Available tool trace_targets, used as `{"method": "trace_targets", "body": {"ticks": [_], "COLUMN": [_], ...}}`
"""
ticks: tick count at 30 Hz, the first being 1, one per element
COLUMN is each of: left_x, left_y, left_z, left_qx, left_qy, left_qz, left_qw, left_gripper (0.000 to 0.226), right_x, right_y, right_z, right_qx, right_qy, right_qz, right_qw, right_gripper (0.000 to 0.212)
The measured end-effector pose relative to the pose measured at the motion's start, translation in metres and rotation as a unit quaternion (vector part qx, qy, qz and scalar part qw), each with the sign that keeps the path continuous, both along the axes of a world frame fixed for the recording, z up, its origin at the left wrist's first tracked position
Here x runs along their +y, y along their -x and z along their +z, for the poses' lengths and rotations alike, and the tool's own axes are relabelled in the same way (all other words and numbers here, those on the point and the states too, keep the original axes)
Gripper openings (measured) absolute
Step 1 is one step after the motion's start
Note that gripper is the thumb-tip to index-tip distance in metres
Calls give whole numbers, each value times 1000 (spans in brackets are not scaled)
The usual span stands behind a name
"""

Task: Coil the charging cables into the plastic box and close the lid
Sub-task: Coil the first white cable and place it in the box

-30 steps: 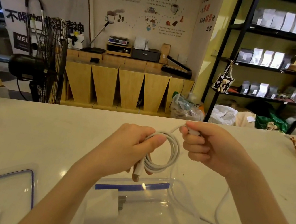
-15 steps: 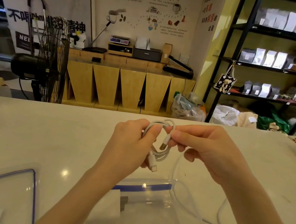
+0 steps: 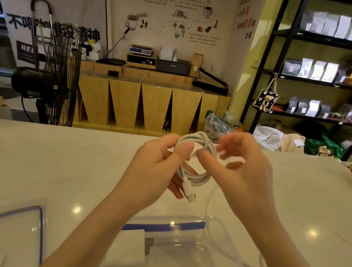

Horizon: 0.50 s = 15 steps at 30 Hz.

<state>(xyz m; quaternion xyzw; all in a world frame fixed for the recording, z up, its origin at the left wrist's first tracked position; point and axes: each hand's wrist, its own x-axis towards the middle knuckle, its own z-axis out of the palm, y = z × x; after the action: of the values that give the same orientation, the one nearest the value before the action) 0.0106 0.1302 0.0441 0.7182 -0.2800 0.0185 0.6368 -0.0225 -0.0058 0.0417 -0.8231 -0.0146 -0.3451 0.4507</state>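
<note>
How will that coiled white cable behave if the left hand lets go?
The cable would probably spring open: only the left hand pinches its loops, with no tie visible. Thin and floppy, likely light; its plug end already dangles free.

Both forearms reach forward from the lower edge and the hands meet in the middle. The left hand [image 3: 156, 164] is closed, with its thumb pressed on top and the fingers [image 3: 176, 187] curled below. The right hand [image 3: 242, 173] is just beside it, blurred, with its fingers loosely spread and bent.
</note>
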Motion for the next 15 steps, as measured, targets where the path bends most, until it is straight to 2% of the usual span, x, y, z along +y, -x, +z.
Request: {"method": "trace_targets", "body": {"ticks": [3,4,6,8,11,13,15], "left_x": [1,1,1,2,6,8,10], "left_y": [1,2,4,5,1,-1,-1], "left_z": [2,3,4,4,5,6,7], "left_qx": [49,71,119,154,201,231,246], "left_qy": [18,23,30,37,81,115,136], "left_qz": [-42,-48,-54,-58,-68,-95,-112], "left_qw": [998,996,991,986,974,961,953], "left_gripper": [30,32,30,29,29,27,26], "right_x": [-3,-3,-4,-7,-16,-20,-23], "right_y": [-1,-1,-2,-6,-11,-12,-13], "right_z": [5,6,6,5,5,4,1], "right_qx": [60,63,74,123,202,203,188], "right_qy": [-33,-55,-89,-147,-278,-278,-264], "right_qz": [192,226,238,255,372,426,439], "right_qw": [979,971,964,948,862,837,838], "right_gripper": [19,18,18,22,33,31,30]}}
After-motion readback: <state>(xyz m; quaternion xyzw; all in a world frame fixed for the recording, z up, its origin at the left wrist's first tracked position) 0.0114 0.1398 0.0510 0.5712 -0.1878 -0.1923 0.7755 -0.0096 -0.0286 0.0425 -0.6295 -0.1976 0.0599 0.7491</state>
